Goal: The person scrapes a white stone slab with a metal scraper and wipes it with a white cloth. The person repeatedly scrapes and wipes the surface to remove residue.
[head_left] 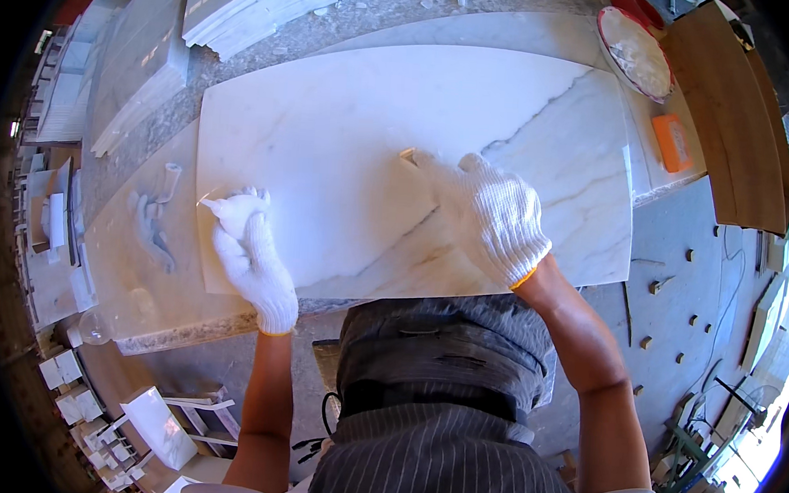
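Note:
A large white marble slab with grey and tan veins lies flat in front of me. My left hand, in a white knit glove, rests over the slab's left edge with its fingers curled. What those fingers hold, if anything, is hidden; a white tip sticks out toward the edge. My right hand, gloved alike with an orange cuff rim, is closed over the slab's middle. At its fingertips shows a small tan piece, touching or just above the surface; its kind is too small to tell.
Stacked pale slabs stand at the far left. A red-rimmed bowl of white powder or paste, an orange block and a brown board lie at the far right. Wood bits dot the grey floor.

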### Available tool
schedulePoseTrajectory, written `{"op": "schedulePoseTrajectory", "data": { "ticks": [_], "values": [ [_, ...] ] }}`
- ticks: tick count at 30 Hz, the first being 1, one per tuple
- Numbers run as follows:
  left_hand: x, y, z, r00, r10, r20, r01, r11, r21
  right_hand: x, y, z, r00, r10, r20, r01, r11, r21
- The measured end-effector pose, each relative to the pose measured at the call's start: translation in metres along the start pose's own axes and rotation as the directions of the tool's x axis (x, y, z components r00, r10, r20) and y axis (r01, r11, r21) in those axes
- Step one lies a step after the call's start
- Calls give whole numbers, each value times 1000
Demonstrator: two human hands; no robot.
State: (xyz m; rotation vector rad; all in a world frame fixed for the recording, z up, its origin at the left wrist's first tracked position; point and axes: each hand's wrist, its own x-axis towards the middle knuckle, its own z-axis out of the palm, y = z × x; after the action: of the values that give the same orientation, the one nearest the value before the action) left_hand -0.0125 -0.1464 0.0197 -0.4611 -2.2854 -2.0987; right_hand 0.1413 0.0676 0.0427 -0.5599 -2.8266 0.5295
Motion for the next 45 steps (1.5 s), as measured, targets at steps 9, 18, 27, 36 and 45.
{"op": "schedulePoseTrajectory", "data": {
  "ticks": [9,18,27,36,45],
  "values": [
    [2,8,10,1000,-6,16,6,1000,26,7,-1,14,999,-32,3,32,997,-71],
    [5,0,12,989,32,145,-54,988,148,-33,-4,5,985,50,-167,-23,987,156],
    [36,-3,41,860,281,426,-464,779,423,-53,-10,15,966,69,-247,0,963,270],
    [44,-6,52,706,400,584,-702,506,502,-54,-6,23,946,58,-320,43,953,300],
    [46,-9,52,644,412,644,-763,294,575,-54,-8,21,957,80,-279,5,957,290]
  ]
}}
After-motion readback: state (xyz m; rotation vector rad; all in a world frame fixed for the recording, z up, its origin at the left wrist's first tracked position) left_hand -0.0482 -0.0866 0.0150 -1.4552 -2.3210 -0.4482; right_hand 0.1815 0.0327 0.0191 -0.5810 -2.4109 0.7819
